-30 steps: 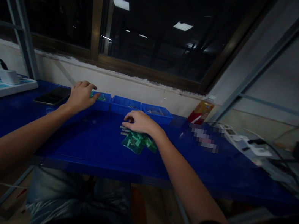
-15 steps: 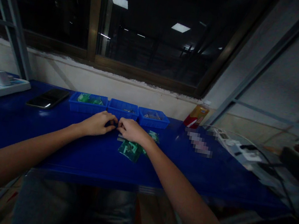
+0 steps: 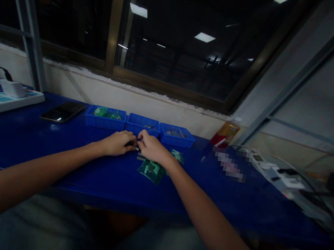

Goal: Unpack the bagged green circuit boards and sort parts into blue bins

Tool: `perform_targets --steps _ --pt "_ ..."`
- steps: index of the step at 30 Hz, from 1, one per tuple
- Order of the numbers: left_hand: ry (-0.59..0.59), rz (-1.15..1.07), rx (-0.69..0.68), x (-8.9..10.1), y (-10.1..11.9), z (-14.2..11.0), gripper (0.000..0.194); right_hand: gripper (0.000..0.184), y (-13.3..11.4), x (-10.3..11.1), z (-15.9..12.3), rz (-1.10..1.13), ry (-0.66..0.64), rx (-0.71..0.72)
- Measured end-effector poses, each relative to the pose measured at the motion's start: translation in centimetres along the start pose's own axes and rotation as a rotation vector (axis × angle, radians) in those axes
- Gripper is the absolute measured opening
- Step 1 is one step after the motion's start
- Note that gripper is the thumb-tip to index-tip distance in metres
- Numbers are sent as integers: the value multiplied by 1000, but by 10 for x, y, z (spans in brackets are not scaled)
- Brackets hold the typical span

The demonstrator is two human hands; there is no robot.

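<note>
My left hand (image 3: 118, 143) and my right hand (image 3: 152, 147) meet fingertip to fingertip above the blue table. Both have their fingers curled into a pinch, and a small greyish end shows between them, too small to name. Just under my right hand lie some short grey metal bars (image 3: 141, 157). A green clear bag (image 3: 151, 171) with small metal parts inside lies by my right wrist. Partly behind that forearm is another green bag (image 3: 178, 156).
Along the wall stand three blue bins: one with green bags (image 3: 105, 123), a middle one (image 3: 134, 128), and one with small metal parts (image 3: 176, 139). A phone (image 3: 62, 111) and power strip (image 3: 3, 101) are left; a bottle (image 3: 226, 133) and another power strip (image 3: 278, 172) are right.
My left hand has come from the left bin across to my right hand, and the fingertips now meet. My right hand has stayed near the metal bars. The camera view has shifted slightly.
</note>
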State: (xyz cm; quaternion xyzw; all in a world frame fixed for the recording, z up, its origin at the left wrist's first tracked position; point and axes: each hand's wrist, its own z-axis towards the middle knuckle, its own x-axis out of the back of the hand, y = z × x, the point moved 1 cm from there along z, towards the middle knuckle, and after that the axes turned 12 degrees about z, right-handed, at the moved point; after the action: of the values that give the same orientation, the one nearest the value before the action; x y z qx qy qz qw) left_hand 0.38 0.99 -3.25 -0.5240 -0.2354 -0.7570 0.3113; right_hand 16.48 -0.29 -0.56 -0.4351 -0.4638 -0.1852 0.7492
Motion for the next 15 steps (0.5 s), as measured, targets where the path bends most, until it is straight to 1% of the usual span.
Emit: perform_targets --steps 2,4,7,11,13,15 --pt "21 12 51 2 -2 0 16 13 2 -1 1 71 4 28" --pt "55 -21 98 6 -3 1 19 15 4 -2 3 108 19 70" --pt "89 -59 130 13 -2 1 24 18 5 -3 3 82 82 121" --pt "130 -64 156 21 -1 0 32 11 2 -1 3 25 198 140" --pt "168 -95 162 23 -1 -1 31 16 0 1 3 22 253 135" --pt "220 -122 144 24 -1 -3 25 21 -1 2 3 26 283 123"
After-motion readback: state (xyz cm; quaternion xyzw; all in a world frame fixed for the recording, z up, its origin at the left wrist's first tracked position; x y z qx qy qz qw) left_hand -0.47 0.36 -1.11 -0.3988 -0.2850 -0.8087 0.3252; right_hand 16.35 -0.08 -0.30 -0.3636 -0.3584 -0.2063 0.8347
